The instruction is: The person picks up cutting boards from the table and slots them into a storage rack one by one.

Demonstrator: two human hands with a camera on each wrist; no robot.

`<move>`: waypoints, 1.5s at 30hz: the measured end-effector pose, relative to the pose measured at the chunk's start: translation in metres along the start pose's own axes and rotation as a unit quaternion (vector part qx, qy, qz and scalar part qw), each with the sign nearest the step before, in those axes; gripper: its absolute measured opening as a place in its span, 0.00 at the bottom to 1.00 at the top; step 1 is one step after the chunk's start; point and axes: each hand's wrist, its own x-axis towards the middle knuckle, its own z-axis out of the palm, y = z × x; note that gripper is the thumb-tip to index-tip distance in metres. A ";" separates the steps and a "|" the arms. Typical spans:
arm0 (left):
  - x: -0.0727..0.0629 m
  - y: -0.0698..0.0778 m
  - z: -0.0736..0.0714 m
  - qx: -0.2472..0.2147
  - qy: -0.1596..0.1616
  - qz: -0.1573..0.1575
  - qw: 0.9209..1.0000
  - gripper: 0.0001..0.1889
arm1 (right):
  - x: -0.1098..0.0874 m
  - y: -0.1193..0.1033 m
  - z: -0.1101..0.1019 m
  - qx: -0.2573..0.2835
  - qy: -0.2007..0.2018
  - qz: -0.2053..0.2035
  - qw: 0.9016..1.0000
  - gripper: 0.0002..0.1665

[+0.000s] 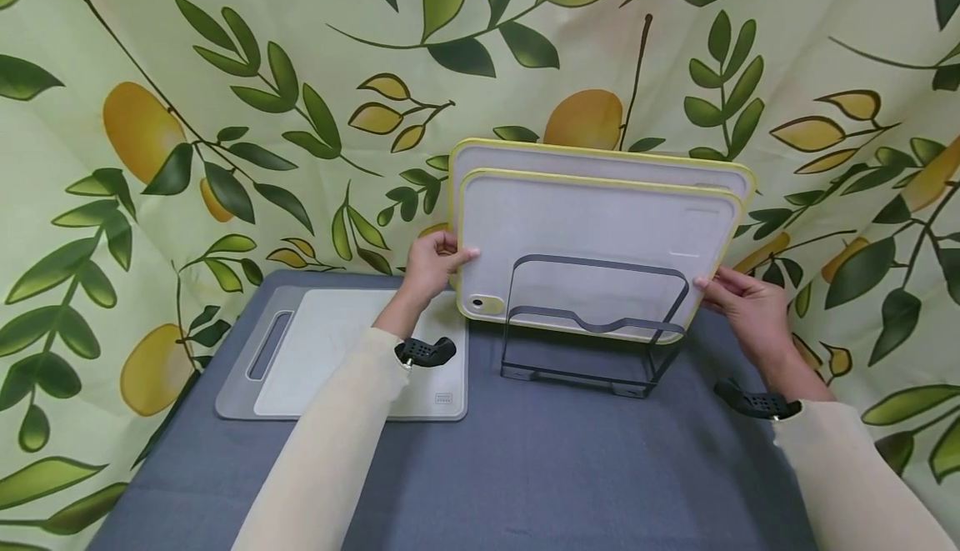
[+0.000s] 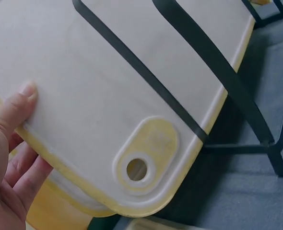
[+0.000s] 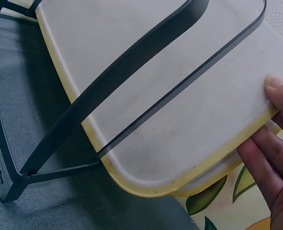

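Note:
A white cutting board (image 1: 577,226) with a yellow rim leans in a dark metal rack (image 1: 600,263), whose wire loops cross in front of it. My left hand (image 1: 429,274) pinches its left edge, thumb on the white face and fingers behind, as the left wrist view also shows. Opposite, my right hand (image 1: 752,318) grips the right edge the same way. Directly behind stands a larger yellow-rimmed board (image 1: 600,165), mostly hidden by the front one. At the front board's lower left corner is a yellow oval inset (image 2: 153,139) with a round hole.
Left of the rack, a grey cutting board (image 1: 243,384) with a slot handle and white face lies flat on the blue-grey cloth-covered table (image 1: 525,459). My left forearm passes over it. A leaf-and-fruit patterned curtain (image 1: 300,59) hangs close behind the table.

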 end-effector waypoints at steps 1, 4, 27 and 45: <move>0.000 0.000 0.000 -0.002 0.001 0.000 1.000 0.13 | 0.000 0.001 0.000 -0.002 0.000 -0.002 1.000 0.21; 0.000 -0.001 0.002 -0.010 -0.001 -0.001 1.000 0.13 | -0.001 0.002 -0.001 0.009 0.000 -0.007 1.000 0.21; -0.038 -0.003 -0.032 0.150 -0.061 0.048 0.986 0.20 | -0.023 -0.023 0.005 -0.297 -0.051 0.098 0.948 0.43; -0.107 -0.060 -0.128 0.332 -0.030 0.048 0.942 0.15 | -0.083 -0.060 0.006 -0.388 -0.105 0.061 0.914 0.32</move>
